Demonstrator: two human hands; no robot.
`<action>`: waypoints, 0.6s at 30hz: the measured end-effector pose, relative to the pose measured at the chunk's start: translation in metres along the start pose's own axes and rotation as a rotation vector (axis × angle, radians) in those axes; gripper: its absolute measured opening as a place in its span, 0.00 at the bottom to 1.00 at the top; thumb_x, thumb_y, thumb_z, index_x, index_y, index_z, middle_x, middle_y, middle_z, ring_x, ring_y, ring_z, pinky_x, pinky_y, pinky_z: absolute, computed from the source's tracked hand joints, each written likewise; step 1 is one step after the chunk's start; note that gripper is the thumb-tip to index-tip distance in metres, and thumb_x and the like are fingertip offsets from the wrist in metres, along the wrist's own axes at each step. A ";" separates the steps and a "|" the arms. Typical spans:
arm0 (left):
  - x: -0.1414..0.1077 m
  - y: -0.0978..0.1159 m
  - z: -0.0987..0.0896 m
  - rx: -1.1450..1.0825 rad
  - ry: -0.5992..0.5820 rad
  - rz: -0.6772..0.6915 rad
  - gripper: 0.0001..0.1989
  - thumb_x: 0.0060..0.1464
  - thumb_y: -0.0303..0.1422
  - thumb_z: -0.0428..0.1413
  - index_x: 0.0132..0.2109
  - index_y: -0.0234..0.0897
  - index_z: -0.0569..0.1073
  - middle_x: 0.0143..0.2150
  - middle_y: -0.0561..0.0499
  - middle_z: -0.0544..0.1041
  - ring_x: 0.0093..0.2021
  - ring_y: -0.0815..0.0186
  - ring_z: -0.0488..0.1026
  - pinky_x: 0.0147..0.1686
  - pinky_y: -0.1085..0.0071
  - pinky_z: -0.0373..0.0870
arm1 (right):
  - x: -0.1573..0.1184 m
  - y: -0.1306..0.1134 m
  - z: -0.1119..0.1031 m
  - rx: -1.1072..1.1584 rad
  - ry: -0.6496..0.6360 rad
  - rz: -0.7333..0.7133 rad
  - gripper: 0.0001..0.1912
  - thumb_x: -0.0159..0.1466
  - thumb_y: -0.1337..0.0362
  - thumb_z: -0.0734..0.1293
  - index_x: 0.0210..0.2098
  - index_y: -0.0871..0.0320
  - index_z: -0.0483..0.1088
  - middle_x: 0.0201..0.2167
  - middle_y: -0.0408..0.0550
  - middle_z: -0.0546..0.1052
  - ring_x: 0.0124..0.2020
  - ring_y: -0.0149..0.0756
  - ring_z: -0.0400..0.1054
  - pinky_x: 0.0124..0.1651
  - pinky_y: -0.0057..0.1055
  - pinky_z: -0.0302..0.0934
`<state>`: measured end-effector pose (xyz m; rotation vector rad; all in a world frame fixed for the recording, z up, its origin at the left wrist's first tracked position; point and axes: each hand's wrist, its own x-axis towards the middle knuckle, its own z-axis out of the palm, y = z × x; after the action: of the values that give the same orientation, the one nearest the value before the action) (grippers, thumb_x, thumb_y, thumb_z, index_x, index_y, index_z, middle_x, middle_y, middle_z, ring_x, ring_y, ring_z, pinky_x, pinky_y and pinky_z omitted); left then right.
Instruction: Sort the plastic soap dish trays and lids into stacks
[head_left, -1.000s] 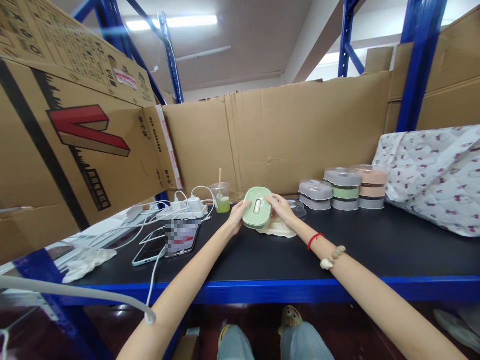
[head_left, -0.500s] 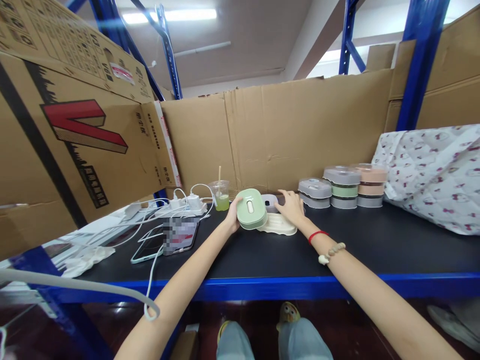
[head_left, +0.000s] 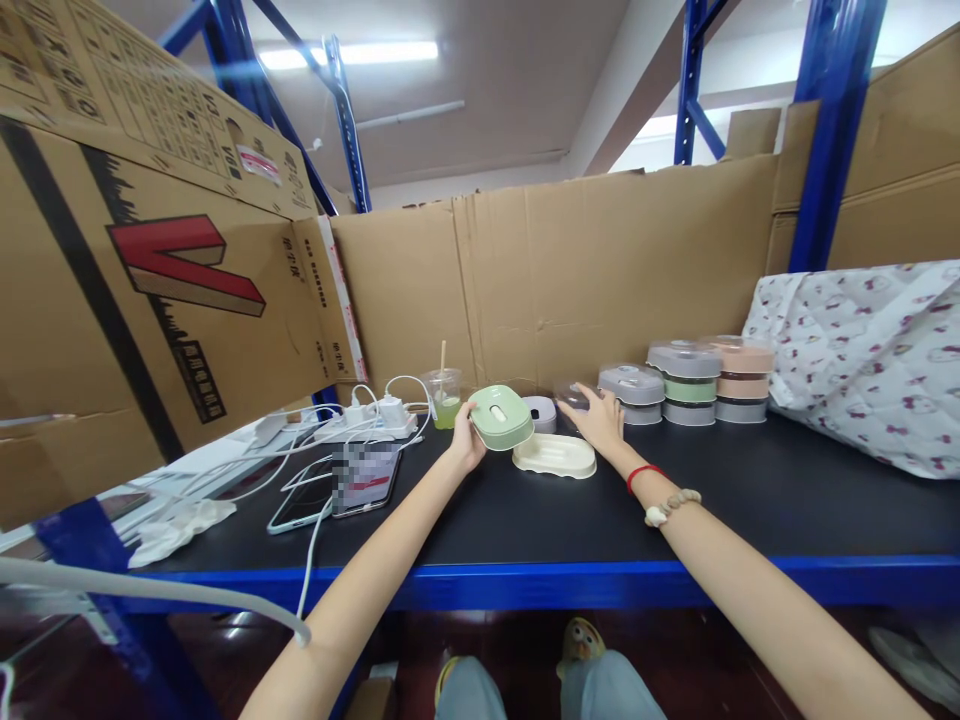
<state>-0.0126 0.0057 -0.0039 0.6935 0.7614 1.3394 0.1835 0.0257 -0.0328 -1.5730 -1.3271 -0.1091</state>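
"Head view: what do we have in our left hand (head_left: 466, 442)?"

"We have the green box (head_left: 501, 418). Our fingers are closed on its left edge, and we hold it tilted, its top with the pale oval partly turned toward us, just beyond the left end of the cream tray (head_left: 555, 456)."

"And our right hand (head_left: 602, 424)?"

"It reaches past the tray to the clear cover (head_left: 568, 398). Our fingers there are spread and look to be at the cover, but it is see-through and blurred, so we cannot tell whether they grip it. We wear a red string (head_left: 643, 474) and a beaded bracelet (head_left: 670, 507) on that arm."

"What lies around our hands?"

"The tray rests on the black worktop (head_left: 480, 525), between our two forearms. Behind it, just right of the green box, we see a pale lilac box (head_left: 541, 412), partly hidden. To the right of our right hand stand the stacked boxes (head_left: 688, 388) in grey, green and peach, next to the patterned bag (head_left: 862, 370)."

"And on our left?"

"Near our left hand stands the cup (head_left: 447, 410) of green drink with a straw; farther left are the power strip (head_left: 386, 432) and two phones (head_left: 367, 480)."
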 end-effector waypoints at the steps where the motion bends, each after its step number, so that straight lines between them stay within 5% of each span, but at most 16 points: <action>1: 0.001 0.000 0.000 -0.004 -0.006 0.007 0.11 0.54 0.32 0.46 0.36 0.32 0.71 0.31 0.46 0.76 0.32 0.64 0.75 0.34 0.71 0.72 | 0.000 -0.002 0.002 0.083 0.045 -0.050 0.26 0.54 0.52 0.67 0.50 0.53 0.70 0.46 0.58 0.67 0.51 0.53 0.62 0.53 0.51 0.54; 3: 0.003 -0.001 0.000 -0.007 -0.012 0.006 0.10 0.55 0.32 0.47 0.37 0.31 0.71 0.32 0.46 0.76 0.32 0.65 0.75 0.35 0.72 0.71 | -0.002 -0.007 0.005 0.251 0.036 -0.184 0.25 0.55 0.51 0.66 0.51 0.51 0.69 0.48 0.55 0.67 0.51 0.47 0.63 0.54 0.46 0.55; 7: 0.001 -0.002 0.003 0.014 -0.062 -0.013 0.14 0.58 0.35 0.47 0.42 0.31 0.72 0.35 0.45 0.77 0.35 0.65 0.75 0.37 0.72 0.72 | -0.011 -0.022 0.011 0.433 -0.194 -0.420 0.25 0.54 0.53 0.67 0.49 0.54 0.69 0.47 0.52 0.69 0.50 0.41 0.64 0.56 0.40 0.56; 18: -0.004 -0.006 0.007 0.070 -0.117 -0.026 0.12 0.57 0.35 0.50 0.42 0.30 0.72 0.35 0.45 0.78 0.32 0.67 0.75 0.30 0.74 0.71 | -0.019 -0.032 0.012 0.402 -0.379 -0.462 0.28 0.51 0.54 0.71 0.52 0.49 0.69 0.53 0.52 0.64 0.57 0.43 0.59 0.60 0.43 0.52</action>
<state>-0.0036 0.0009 -0.0044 0.8081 0.7237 1.2416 0.1458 0.0167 -0.0306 -0.9563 -1.8619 0.1731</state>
